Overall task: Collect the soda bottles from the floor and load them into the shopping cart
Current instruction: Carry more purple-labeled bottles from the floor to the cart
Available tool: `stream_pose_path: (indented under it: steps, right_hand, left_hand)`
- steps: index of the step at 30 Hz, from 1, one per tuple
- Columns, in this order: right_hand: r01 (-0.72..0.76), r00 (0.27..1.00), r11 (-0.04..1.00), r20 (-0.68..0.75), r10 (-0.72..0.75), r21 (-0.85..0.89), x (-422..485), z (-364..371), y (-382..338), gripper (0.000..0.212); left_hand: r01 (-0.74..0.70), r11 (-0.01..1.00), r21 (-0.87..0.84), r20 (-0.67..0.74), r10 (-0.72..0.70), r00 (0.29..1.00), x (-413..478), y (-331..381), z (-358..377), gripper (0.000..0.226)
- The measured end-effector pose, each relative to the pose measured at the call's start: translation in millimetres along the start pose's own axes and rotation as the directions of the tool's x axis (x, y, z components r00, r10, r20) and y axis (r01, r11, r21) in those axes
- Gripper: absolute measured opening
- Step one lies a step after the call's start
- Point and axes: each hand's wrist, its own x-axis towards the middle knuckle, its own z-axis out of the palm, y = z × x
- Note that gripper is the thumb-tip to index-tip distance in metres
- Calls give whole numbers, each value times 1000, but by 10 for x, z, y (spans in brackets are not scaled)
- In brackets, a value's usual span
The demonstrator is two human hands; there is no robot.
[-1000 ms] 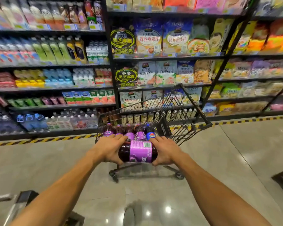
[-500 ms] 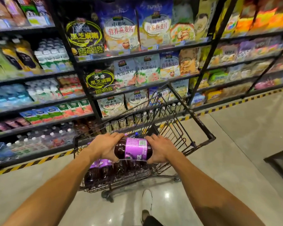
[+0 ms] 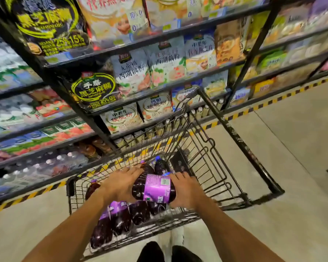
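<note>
I hold a dark soda bottle with a purple label sideways between both hands, over the basket of the black wire shopping cart. My left hand grips its left end and my right hand grips its right end. Below it, several more purple-labelled soda bottles lie in the cart's near left part. Another bottle with a blue cap lies farther in.
Store shelves packed with bags and drinks stand just beyond the cart. A yellow-and-black striped line runs along their base. The cart's black handle bar stretches to the right. Pale tiled floor lies to the right. My shoes show below.
I have stepped closer to the cart and the bottle in my hands has moved forward and down, from above the cart's near rim to over the bottles inside.
</note>
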Motion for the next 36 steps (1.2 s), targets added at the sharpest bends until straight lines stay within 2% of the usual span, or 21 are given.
stream_pose_path:
  steps: [5, 11, 16, 20, 23, 26, 31, 36]
  right_hand:
    - [-171, 979, 981, 130, 159, 95, 389, 593, -9, 118]
    - [-387, 914, 897, 215, 343, 216, 795, 1024, -15, 116]
    - [-532, 846, 786, 167, 506, 315, 1053, 1264, 11, 109]
    - [-633, 756, 660, 137, 641, 405, 1215, 1355, 0, 101]
    - [-698, 677, 575, 132, 724, 426, 1292, 1442, 15, 104]
    - [-722, 639, 542, 116, 760, 430, 1338, 1556, 76, 107]
    - [-740, 642, 559, 144, 753, 374, 1380, 1642, 189, 110]
    - [-762, 633, 546, 224, 741, 347, 1411, 1677, 146, 106]
  left_hand:
    - [-98, 995, 4, 174, 96, 980, 672, -297, 453, 121]
    - [-280, 960, -12, 252, 274, 928, 1514, -558, 749, 123]
    - [-422, 905, 50, 274, 394, 877, 2213, -670, 871, 118]
    - [-505, 848, 161, 321, 439, 839, 2718, -608, 827, 122]
    - [-557, 804, 207, 337, 476, 813, 2969, -512, 879, 123]
    - [-583, 777, 237, 308, 509, 804, 3075, -407, 928, 110]
    - [-579, 783, 227, 247, 529, 812, 3202, -371, 1094, 94]
    - [-534, 823, 195, 108, 523, 845, 3127, -411, 1332, 104]
